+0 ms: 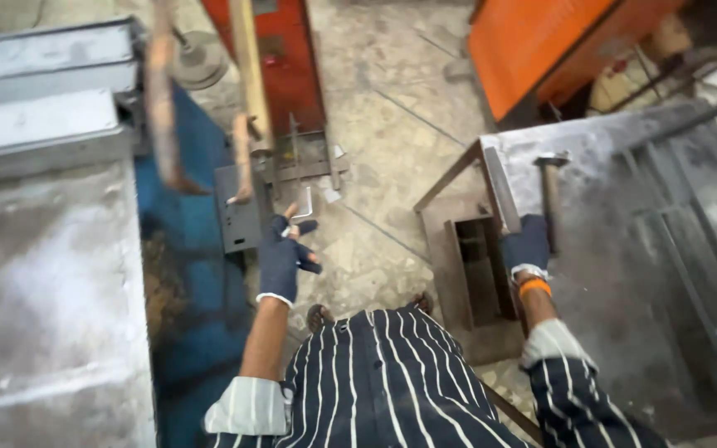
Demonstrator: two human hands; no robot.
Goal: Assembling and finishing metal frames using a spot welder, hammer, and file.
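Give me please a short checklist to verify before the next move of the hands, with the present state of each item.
1. Left hand has a firm hold of the small bent metal piece: ok, held at the fingertips.
2. Right hand is steady on the edge of the metal table: ok.
3. Hammer lies flat on the table, apart from the right hand: ok.
4. Both hands are gloved: ok.
5. Open metal box beside the table is free inside: cannot tell, too dark.
6. Feet clear on the stone floor: cannot tell, mostly hidden.
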